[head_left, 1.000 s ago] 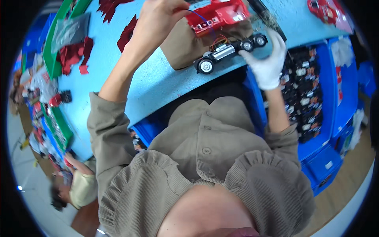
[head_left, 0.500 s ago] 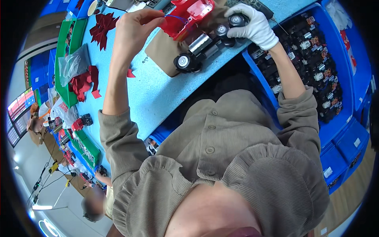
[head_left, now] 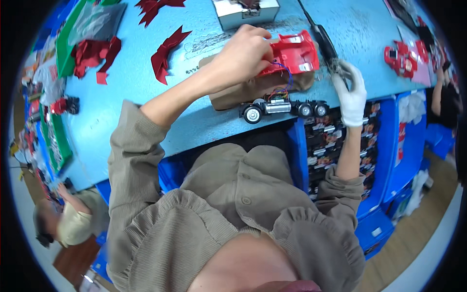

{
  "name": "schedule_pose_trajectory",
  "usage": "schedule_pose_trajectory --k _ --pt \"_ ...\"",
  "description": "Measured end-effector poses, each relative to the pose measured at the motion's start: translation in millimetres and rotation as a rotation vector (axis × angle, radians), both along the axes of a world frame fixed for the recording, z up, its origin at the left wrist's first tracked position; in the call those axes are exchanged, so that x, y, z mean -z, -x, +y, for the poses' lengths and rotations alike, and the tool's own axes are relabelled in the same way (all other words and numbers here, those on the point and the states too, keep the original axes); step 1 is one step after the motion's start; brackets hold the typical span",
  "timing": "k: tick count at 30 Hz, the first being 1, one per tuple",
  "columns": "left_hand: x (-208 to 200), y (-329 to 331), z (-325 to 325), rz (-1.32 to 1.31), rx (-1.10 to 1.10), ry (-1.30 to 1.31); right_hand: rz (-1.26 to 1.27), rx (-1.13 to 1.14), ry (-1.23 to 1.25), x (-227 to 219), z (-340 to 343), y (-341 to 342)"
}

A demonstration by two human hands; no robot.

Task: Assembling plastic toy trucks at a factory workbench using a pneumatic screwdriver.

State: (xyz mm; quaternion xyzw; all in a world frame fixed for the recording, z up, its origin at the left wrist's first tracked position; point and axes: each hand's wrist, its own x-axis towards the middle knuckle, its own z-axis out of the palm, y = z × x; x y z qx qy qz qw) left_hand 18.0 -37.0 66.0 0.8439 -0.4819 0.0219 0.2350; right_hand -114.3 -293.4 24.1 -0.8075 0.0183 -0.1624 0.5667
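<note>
My bare left hand has its fingers curled over the left end of a red plastic toy truck shell. A thin blue wire runs from the shell down to a black toy truck chassis with silver-hubbed wheels, lying on the bench near its front edge. My gloved right hand, right of the chassis, curls its thumb and fingers about the near end of a black corded hand tool. The glove partly hides this end. Under the shell lies a brown cloth pad.
Dark red ribbon-like pieces and a clear plastic bag lie at left. A white box stands behind. Another red toy part sits at far right. Below the bench, a blue bin holds black parts. Other people work at both sides.
My right hand has let go of the chassis wheels and moved to the black tool. The chassis now rests on the bench. My left hand stays at the red shell. The view has turned.
</note>
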Motion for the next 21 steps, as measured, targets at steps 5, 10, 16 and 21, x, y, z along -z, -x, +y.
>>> schedule_pose_trajectory --k 5,10,16,21 --pt "-7 3 -23 0.110 -0.149 -0.310 0.303 0.156 0.804 19 -22 -49" --pt "-12 -8 -13 0.245 -0.136 -0.257 0.497 0.154 0.210 -4 -39 -48" --pt "-7 -7 -7 0.282 -0.035 -0.155 -0.211 0.391 -0.573 -118 -34 -87" --pt "0 -4 -10 0.299 -0.041 -0.103 -0.516 0.009 -0.762 -153 4 -145"
